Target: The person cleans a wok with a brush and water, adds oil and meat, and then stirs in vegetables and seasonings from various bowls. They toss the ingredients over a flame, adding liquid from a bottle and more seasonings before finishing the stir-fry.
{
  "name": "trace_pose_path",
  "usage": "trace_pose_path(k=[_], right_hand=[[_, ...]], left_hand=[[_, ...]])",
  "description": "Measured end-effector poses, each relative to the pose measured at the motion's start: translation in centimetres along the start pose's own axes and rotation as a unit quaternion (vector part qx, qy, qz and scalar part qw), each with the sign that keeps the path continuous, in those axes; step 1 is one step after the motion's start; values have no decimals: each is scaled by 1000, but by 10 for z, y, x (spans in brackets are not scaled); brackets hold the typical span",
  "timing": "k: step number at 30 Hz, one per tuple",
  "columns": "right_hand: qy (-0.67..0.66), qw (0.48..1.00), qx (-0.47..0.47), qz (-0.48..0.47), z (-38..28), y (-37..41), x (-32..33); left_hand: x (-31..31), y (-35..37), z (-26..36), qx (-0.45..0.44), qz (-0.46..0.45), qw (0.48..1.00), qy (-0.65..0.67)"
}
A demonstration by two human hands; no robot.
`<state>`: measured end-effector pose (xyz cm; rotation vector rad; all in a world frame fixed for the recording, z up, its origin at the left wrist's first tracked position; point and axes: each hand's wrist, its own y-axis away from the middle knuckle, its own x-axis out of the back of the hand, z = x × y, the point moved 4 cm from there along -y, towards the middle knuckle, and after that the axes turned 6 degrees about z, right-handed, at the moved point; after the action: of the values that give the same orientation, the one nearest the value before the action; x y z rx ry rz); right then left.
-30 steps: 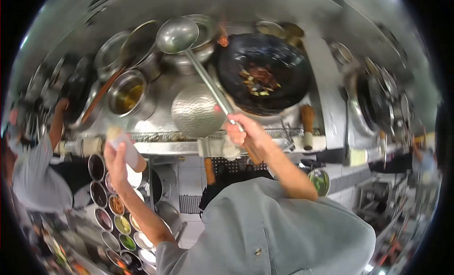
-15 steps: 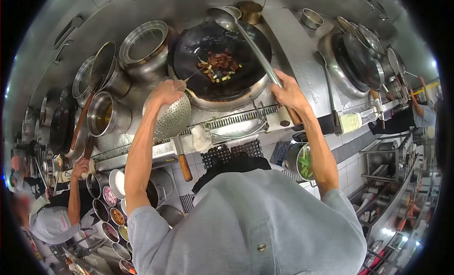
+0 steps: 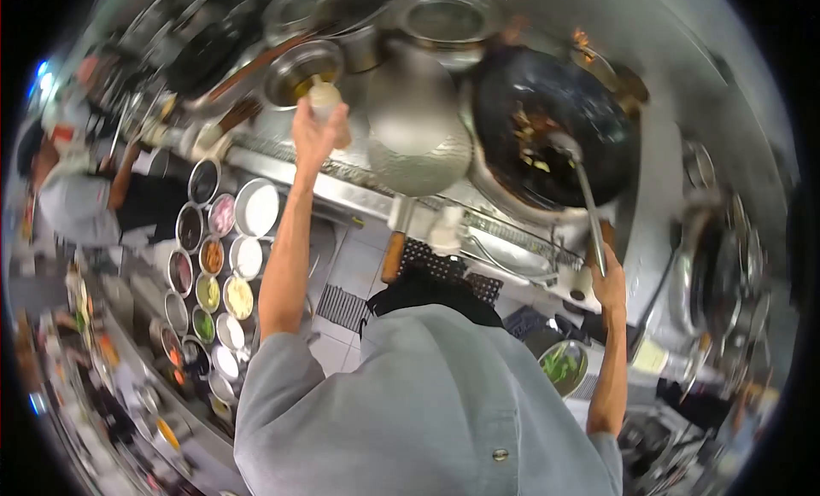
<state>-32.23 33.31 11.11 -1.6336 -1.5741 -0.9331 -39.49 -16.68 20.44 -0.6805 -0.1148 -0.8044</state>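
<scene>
My left hand [image 3: 318,137] is closed around a pale bottle [image 3: 325,99] with its narrow end up, in front of a metal pot [image 3: 290,86] of yellowish liquid. My right hand [image 3: 609,284] grips the handle of a metal ladle [image 3: 591,201], whose bowl lies inside the black wok [image 3: 504,82]. Browned food [image 3: 531,125] with a few pale yellow pieces sits in the wok, beside the ladle bowl. Between the left-hand pot and the wok is a round perforated strainer [image 3: 423,167], partly blurred, with its wooden handle toward me.
Several bowls of ingredients, one with white contents [image 3: 256,207], stand at left. A co-worker's sleeve [image 3: 77,207] shows beyond them. A bowl of green vegetables [image 3: 564,366] is near my right forearm. Orange, flame-like spots [image 3: 582,42] show behind the wok. More cookware stands at right.
The view has turned left. My left hand has moved from beside the wok to the pot, bottle in hand. The ladle bowl has come down from the wok's back rim into the wok.
</scene>
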Motion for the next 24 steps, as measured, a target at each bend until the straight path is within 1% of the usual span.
trace_pose_path(k=[1, 2, 3, 4, 5, 6, 8, 9, 10, 11, 12, 14, 16, 17, 18, 20, 22, 23, 24], right_hand=[[5, 999, 29, 29, -16, -15, -4], [13, 997, 44, 65, -19, -24, -8], [5, 997, -11, 70, -18, -38, -16], [-1, 994, -74, 81, -17, -53, -19], [6, 995, -70, 68, -25, -65, -22], [11, 996, -67, 57, -30, -72, -24], [37, 996, -81, 8, -33, -71, -30], [28, 999, -16, 41, -37, -63, -25], [21, 996, 53, 71, -43, -53, -19], [11, 999, 2, 41, -42, -39, -14], [-1, 999, -16, 36, -47, -26, -8], [-28, 996, -90, 1, -58, -4, 9], [-61, 995, -78, -28, -56, -3, 1], [-78, 993, -74, -40, -49, -1, -5], [-34, 995, -87, -31, -49, -5, -12], [9, 992, -125, 33, -58, -9, -18], [-15, 987, -140, 74, -54, -5, -21], [-37, 983, -150, 95, -52, -1, -20], [-60, 979, -159, 114, -48, 2, -20]], left_hand=[[21, -9, 2, -39, 45, 998, -4], [45, -17, -1, -18, 83, 994, -65], [63, -28, 18, 17, 69, 986, -151], [75, -31, 21, 45, 87, 983, -153], [83, -33, 12, 89, 121, 988, -18], [92, -35, 15, 132, 108, 903, -394], [111, -35, -1, 176, 208, 875, -400], [115, -37, -3, 164, 219, 856, -438], [120, -37, -17, 105, 220, 881, -405], [123, -33, -31, 152, 223, 875, -401], [124, -32, -45, 160, 208, 917, -299], [121, -27, -67, 203, 208, 933, -210], [119, -19, -82, 229, 187, 918, -263], [118, -19, -93, 188, 141, 924, -301], [119, -18, -98, 219, 135, 905, -340], [116, -13, -102, 278, 123, 858, -414], [112, -14, -99, 238, 96, 895, -366], [113, -13, -105, 244, 106, 871, -414], [113, -12, -106, 240, 95, 866, -428]])
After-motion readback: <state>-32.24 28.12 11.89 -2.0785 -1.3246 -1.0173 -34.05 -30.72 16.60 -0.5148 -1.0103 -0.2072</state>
